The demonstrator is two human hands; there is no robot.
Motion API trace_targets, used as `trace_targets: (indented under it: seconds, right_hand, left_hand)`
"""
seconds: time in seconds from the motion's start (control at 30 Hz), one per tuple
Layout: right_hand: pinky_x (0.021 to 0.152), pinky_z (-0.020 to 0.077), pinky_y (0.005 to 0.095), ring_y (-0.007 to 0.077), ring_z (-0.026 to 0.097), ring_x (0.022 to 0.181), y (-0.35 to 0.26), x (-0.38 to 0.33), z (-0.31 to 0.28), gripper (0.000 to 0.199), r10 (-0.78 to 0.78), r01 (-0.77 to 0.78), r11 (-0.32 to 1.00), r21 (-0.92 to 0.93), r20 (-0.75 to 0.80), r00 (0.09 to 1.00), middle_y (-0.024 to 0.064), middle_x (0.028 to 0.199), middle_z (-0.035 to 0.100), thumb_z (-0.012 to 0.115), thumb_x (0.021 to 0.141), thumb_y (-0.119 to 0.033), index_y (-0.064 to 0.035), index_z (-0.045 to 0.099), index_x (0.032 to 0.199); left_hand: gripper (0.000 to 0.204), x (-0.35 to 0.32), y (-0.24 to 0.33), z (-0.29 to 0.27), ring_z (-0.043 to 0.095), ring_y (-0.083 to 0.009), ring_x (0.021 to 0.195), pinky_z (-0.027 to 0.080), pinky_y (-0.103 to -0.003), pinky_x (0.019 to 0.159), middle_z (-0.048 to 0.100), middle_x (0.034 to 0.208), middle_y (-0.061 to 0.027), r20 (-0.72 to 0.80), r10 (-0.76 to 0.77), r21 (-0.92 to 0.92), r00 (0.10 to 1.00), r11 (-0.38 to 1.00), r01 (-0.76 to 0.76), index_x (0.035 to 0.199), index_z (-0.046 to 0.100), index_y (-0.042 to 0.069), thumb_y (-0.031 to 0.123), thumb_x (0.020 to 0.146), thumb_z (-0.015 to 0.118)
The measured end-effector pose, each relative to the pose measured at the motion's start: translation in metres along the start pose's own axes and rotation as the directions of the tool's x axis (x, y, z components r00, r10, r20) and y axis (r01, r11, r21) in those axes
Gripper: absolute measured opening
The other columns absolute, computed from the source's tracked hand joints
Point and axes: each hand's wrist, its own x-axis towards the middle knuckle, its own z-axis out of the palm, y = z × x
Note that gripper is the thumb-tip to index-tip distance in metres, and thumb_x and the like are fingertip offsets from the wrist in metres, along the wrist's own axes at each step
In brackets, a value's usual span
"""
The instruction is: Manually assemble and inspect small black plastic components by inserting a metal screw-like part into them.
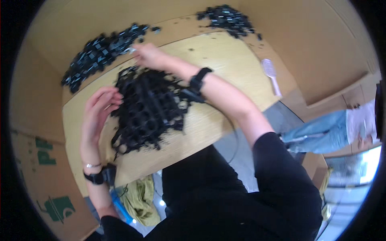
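A heap of black perforated sheets (150, 106), thin and full of round holes, lies on the table in front of me. My left hand (97, 106) is at the heap's left edge, fingers loosely bent and apart, with nothing visible in them. Whether its fingertips touch the sheets I cannot tell. Beyond the heap's far edge, my right hand (149, 57) is closed in a pinch. A small pale, shiny bit shows at its fingertips, too blurred to name. Just past that hand is a long pile of small black glossy pieces (100, 50).
A second pile of black pieces (229, 20) lies at the far right. A pink hairbrush-shaped thing (270, 72) rests by the table's right edge. Cardboard walls (301, 48) surround the pale tabletop (213, 116). A person in jeans (321, 130) stands off to the right.
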Motion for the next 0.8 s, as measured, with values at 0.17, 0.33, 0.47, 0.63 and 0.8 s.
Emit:
trace_targets:
  seconds: [0.17,0.33,0.47,0.63,0.8]
  right_hand:
    - [0.07,0.0551,0.0378,0.0309,0.069,0.078,0.001,-0.003,0.005,0.044,0.032,-0.051,0.993,0.107,0.171,0.985,0.0145,0.082,0.07,0.081,0.075,-0.026,0.0005,0.054,0.098]
    - [0.071,0.0522,0.044,0.0373,0.064,0.078,-0.01,0.001,0.003,0.034,-0.036,0.036,0.999,-0.03,0.005,0.999,0.0197,0.083,0.063,0.075,0.069,-0.016,0.0028,0.057,0.091]
    - [0.074,0.0513,0.0465,0.0391,0.062,0.083,-0.047,-0.015,-0.021,0.033,-0.174,0.16,0.984,-0.078,-0.234,0.957,0.0236,0.089,0.058,0.074,0.064,-0.014,0.005,0.058,0.085]
    - [0.06,0.052,0.0324,0.0237,0.067,0.067,-0.118,-0.06,-0.034,0.031,0.019,-0.024,0.853,0.521,0.015,1.0,0.0132,0.076,0.066,0.076,0.079,-0.016,0.0028,0.054,0.089]
    - [0.059,0.0519,0.031,0.0202,0.067,0.066,-0.147,-0.074,-0.037,0.03,0.072,-0.059,0.772,0.633,0.005,0.997,0.013,0.073,0.069,0.074,0.087,-0.018,0.0032,0.052,0.085]
  left_hand:
    - [0.019,0.0,-0.005,0.003,0.061,-0.0117,0.09,0.047,-0.025,0.08,0.065,0.098,-0.0029,0.066,0.0,-0.033,0.998,0.999,0.002,0.11,0.062,0.005,0.018,0.098,0.055]
    - [0.021,-0.002,-0.007,0.001,0.062,-0.0126,0.089,0.048,-0.025,0.08,0.066,0.098,-0.0051,0.005,-0.01,0.015,1.0,1.0,0.01,0.111,0.062,0.004,0.018,0.097,0.058]
    - [0.027,-0.001,-0.002,0.014,0.06,-0.0113,0.09,0.045,-0.024,0.081,0.065,0.104,-0.0043,-0.109,0.008,0.065,0.994,0.998,-0.001,0.12,0.06,0.005,0.02,0.098,0.057]
    - [0.029,-0.011,0.0,0.026,0.058,-0.011,0.089,0.044,-0.023,0.08,0.064,0.102,-0.0031,-0.048,0.092,0.098,0.995,0.991,-0.087,0.124,0.056,0.003,0.018,0.099,0.056]
    - [0.02,-0.005,-0.007,0.015,0.06,-0.0118,0.085,0.047,-0.025,0.079,0.065,0.095,-0.0069,0.072,0.188,0.334,0.98,0.921,-0.201,0.116,0.057,-0.001,0.009,0.099,0.056]
